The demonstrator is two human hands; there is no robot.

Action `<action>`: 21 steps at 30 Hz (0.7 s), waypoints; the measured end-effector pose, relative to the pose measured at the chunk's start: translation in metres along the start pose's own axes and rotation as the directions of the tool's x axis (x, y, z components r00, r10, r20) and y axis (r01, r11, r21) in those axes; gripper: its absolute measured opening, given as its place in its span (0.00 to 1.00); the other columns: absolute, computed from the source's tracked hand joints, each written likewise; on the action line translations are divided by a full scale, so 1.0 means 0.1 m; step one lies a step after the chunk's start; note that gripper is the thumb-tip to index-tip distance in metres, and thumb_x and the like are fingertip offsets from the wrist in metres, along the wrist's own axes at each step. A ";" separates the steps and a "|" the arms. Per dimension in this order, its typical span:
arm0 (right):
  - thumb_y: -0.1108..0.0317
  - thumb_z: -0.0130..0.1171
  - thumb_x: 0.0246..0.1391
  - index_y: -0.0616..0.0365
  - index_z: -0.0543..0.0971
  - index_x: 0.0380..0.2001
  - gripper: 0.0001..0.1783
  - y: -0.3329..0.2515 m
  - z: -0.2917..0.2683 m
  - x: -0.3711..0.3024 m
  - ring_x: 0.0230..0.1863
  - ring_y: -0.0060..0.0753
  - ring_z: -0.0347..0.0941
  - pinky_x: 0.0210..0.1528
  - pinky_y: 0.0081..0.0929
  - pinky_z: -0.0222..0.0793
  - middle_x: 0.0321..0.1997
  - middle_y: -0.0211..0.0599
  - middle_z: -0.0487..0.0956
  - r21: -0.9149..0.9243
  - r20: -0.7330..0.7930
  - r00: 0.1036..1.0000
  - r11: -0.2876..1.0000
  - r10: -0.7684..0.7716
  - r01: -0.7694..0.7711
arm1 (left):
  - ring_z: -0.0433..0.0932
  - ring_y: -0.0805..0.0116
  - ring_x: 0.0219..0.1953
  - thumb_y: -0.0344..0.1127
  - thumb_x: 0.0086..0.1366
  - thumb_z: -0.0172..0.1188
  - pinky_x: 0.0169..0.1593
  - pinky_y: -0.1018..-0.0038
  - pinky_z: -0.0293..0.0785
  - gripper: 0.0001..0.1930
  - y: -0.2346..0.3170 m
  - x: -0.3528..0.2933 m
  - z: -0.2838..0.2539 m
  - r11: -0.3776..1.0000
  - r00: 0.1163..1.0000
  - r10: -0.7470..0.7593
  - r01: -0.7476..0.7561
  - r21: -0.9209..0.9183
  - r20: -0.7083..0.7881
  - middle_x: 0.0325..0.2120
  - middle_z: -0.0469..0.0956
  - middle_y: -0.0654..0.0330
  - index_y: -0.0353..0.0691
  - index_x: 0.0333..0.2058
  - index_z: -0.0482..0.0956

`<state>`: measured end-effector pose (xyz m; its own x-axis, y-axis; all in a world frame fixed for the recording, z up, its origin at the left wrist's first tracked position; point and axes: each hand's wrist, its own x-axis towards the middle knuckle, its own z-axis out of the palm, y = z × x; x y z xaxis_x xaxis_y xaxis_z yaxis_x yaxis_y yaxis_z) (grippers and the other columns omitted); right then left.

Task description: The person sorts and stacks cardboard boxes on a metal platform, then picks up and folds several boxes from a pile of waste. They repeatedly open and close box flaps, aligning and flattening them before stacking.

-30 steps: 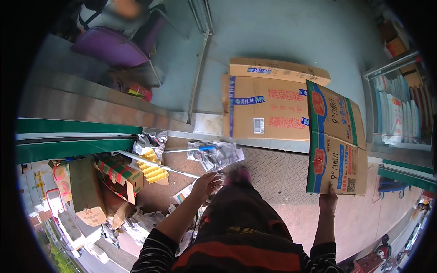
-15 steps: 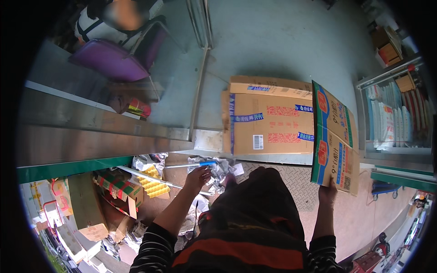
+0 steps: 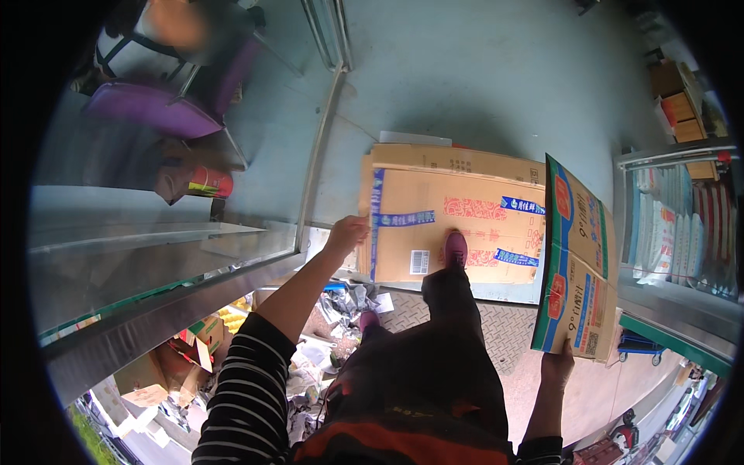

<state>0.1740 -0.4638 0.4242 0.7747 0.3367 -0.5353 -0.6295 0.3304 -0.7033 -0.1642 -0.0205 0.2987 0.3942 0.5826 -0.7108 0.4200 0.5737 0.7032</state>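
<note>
While the R hand [image 3: 556, 368] pinches the lower edge of a flat carton [image 3: 577, 263], thumb on the printed face, the L hand [image 3: 350, 232] is loosely curled by the L edge of a brown box [image 3: 415, 186]; can't tell if it touches or holds anything. Carton = thin, stiff card, creased across the mid, w/ a green & blue band down its L side; it stretches up & away from the R fingers. Brown box = broad, flattish, matte card w/ shiny blue tape [image 3: 407, 219], lying just L of the carton, beyond a metal plate [image 3: 407, 310] w/ raised tread. Pink shoe [image 3: 456, 246] shows over the box; contact hard to judge. Carton hides the box's R end, & the R fingers behind it are out of sight. Crumpled paper [image 3: 337, 306] partly covered by L arm. Person [image 3: 147, 58] at upper L: blurred, cut off, nr a purple chair [image 3: 155, 106].
</note>
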 end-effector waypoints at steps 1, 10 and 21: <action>0.70 0.48 0.59 0.63 0.62 0.56 0.23 0.01 -0.02 0.11 0.58 0.35 0.64 0.62 0.36 0.58 0.56 0.40 0.69 0.003 0.001 1.000 1.000 0.014 -0.014 | 0.76 0.66 0.41 0.36 0.60 0.55 0.45 0.69 0.73 0.17 0.05 0.23 0.05 0.992 0.999 0.046 -0.043 0.115 -0.025 0.40 0.77 0.58 0.37 0.46 0.71; 0.67 0.50 0.57 0.64 0.59 0.58 0.27 -0.12 -0.01 0.88 0.59 0.46 0.63 0.61 0.48 0.58 0.57 0.46 0.67 -0.013 -0.157 0.976 0.988 0.151 -0.154 | 0.53 0.53 0.63 0.49 0.56 0.57 0.60 0.56 0.56 0.31 0.53 2.45 0.54 0.367 0.822 0.565 -0.333 0.869 0.077 0.60 0.58 0.51 0.41 0.55 0.62; 0.64 0.48 0.60 0.65 0.63 0.56 0.24 -0.39 -0.20 1.54 0.56 0.43 0.65 0.61 0.42 0.59 0.55 0.44 0.69 -0.133 -0.093 0.982 0.975 0.164 -0.176 | 0.69 0.51 0.52 0.53 0.61 0.51 0.53 0.61 0.68 0.30 0.19 3.16 1.16 0.185 0.927 0.289 -0.300 0.936 0.240 0.49 0.70 0.46 0.35 0.53 0.66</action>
<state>0.3184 -0.4421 0.3601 0.6628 0.3030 -0.6848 -0.7424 0.1460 -0.6539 0.0637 0.1078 0.0855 0.6826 0.5676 -0.4602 0.7247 -0.6070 0.3262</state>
